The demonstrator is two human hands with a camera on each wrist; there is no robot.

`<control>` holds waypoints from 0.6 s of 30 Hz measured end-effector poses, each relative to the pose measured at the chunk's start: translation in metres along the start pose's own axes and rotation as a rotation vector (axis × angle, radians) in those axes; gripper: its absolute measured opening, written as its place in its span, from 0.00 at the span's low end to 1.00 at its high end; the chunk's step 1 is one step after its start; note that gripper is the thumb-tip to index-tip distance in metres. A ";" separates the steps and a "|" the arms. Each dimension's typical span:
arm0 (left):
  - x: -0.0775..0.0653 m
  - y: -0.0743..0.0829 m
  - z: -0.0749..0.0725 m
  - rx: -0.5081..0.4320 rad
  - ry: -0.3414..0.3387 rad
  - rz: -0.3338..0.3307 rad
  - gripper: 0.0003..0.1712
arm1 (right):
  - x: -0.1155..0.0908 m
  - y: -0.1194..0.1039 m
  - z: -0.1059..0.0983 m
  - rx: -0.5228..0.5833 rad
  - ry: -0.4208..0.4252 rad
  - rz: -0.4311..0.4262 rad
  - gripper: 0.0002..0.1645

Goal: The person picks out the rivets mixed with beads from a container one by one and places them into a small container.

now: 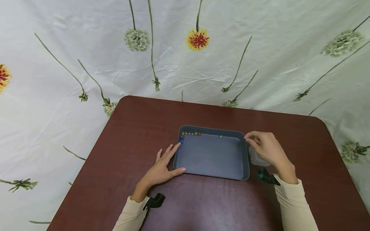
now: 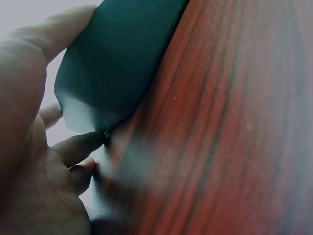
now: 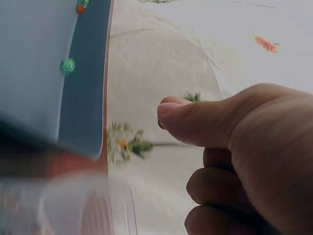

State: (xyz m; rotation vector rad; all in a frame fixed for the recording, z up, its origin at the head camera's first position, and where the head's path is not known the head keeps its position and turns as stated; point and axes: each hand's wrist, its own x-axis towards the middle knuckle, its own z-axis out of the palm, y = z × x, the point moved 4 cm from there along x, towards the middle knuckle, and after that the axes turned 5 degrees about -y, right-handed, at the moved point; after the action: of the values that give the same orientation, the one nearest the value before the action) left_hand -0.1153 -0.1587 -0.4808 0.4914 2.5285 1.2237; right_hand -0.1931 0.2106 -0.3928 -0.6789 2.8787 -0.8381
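My left hand (image 1: pixel 162 170) spreads along the left side of a shallow grey tray (image 1: pixel 214 157). Its index fingertip is right at a blue marble (image 1: pixel 181 143), and the thumb rests at the near rim. More marbles (image 1: pixel 189 133) line the far left corner, some along the far wall, others down the left wall. A lone green marble (image 1: pixel 221 136) sits further right by the far wall. My right hand (image 1: pixel 267 147) pinches thumb against index finger beside the tray's far right corner. In the right wrist view a small brown marble edge peeks out under the thumb tip, mostly hidden.
A clear plastic container (image 1: pixel 257 158) stands just right of the tray, partly under the right hand. All this is on a dark red wooden table (image 1: pixel 138 128). A white flower-patterned cloth (image 1: pixel 173 57) hangs beyond its far edge.
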 end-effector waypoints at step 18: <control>0.000 0.001 -0.006 -0.027 -0.003 0.005 0.54 | -0.040 0.032 -0.008 -0.046 0.082 0.017 0.07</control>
State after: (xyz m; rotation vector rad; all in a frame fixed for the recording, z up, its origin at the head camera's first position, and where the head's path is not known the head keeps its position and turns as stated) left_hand -0.1174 -0.1623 -0.4761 0.4934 2.5057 1.2567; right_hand -0.1714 0.2557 -0.4054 -0.6373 2.9810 -0.8197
